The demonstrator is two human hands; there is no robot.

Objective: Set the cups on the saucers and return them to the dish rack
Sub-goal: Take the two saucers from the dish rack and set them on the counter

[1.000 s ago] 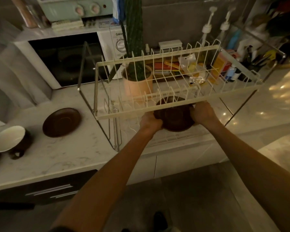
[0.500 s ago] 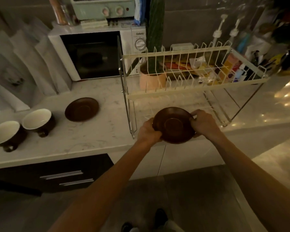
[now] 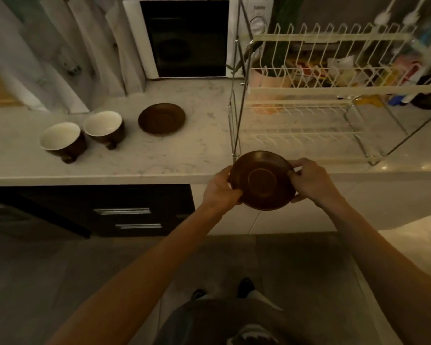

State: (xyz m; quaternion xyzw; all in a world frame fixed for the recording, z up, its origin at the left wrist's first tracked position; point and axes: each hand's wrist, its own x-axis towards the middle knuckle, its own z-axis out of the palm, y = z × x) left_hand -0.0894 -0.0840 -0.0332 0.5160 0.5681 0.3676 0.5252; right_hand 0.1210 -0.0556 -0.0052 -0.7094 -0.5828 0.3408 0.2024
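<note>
I hold a dark brown saucer (image 3: 262, 180) by its rim with both hands, my left hand (image 3: 220, 187) on its left side and my right hand (image 3: 309, 179) on its right. It hangs just off the counter's front edge, in front of the left end of the white two-tier wire dish rack (image 3: 334, 92). A second brown saucer (image 3: 161, 118) lies flat on the marble counter (image 3: 159, 155). Left of it stand two brown cups with white insides, one nearer the saucer (image 3: 104, 126) and one further left (image 3: 61, 139).
A white microwave (image 3: 184, 38) stands at the back of the counter. A pink pot with a cactus (image 3: 269, 75) and assorted bottles and packets sit behind the rack. Dark drawers (image 3: 125, 215) are below the counter.
Both hands have pulled the saucer out from under the rack's lower tier toward me, past the counter edge. The view has swung left and down, bringing both cups into sight.
</note>
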